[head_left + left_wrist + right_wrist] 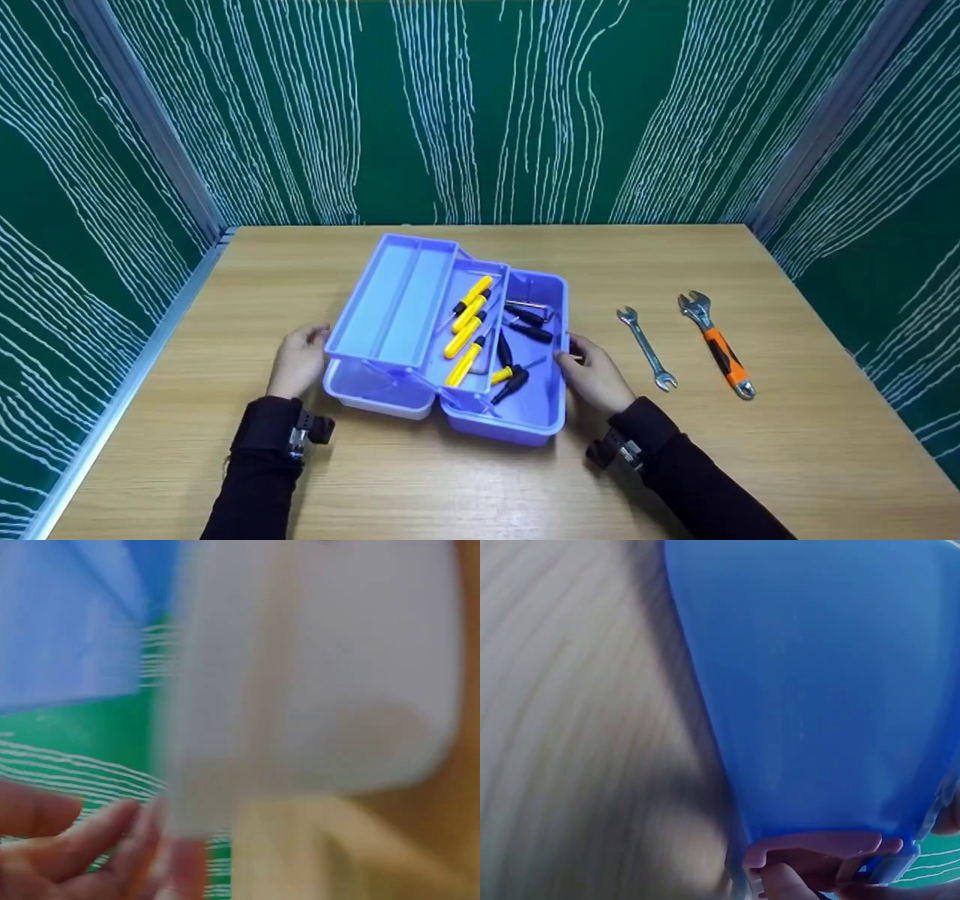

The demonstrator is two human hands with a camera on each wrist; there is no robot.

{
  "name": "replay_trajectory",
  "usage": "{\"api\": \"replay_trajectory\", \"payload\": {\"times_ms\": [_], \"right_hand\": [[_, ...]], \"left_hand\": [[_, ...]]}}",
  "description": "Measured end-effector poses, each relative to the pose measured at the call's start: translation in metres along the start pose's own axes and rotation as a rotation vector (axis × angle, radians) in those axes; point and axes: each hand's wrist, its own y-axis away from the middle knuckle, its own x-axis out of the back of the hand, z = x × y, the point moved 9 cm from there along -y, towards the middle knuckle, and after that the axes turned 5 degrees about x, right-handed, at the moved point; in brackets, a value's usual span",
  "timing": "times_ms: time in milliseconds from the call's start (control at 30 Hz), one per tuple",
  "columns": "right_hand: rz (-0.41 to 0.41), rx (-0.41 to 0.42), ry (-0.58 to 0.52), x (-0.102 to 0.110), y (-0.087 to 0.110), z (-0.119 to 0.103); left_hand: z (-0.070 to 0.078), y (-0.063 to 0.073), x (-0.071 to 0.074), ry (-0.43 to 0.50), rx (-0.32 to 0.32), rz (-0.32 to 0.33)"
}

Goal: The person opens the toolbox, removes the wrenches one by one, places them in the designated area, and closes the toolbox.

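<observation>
An opened purple toolbox [517,431] stands on the table between my hands. Its upper tray [390,300] is tilted out over the pale lid [379,409]. The middle tray holds several yellow-handled screwdrivers [471,360]; black-handled tools [529,330] and another yellow-handled one lie in the base. My left hand [296,364] is at the toolbox's left side; its extended fingers [112,840] touch the lid's edge in the left wrist view. My right hand [598,379] grips the right wall, thumb at the rim, beside a reddish latch [817,841] in the right wrist view.
Right of the toolbox lie an open-ended wrench [646,349] and an adjustable wrench with an orange and black handle [720,349]. The wooden table [450,487] ends at green walls [645,112] with white wavy lines at the back and sides.
</observation>
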Motion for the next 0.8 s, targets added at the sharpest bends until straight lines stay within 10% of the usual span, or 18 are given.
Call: {"api": "replay_trajectory", "payload": {"times_ms": [200,800], "right_hand": [[-0.004,-0.002,-0.010,0.000,0.001,0.000],[-0.003,-0.027,-0.027,0.000,0.001,0.003]], "left_hand": [[-0.012,0.004,-0.024,-0.127,-0.033,-0.120],[-0.011,0.007,-0.024,-0.162,-0.062,-0.068]]}}
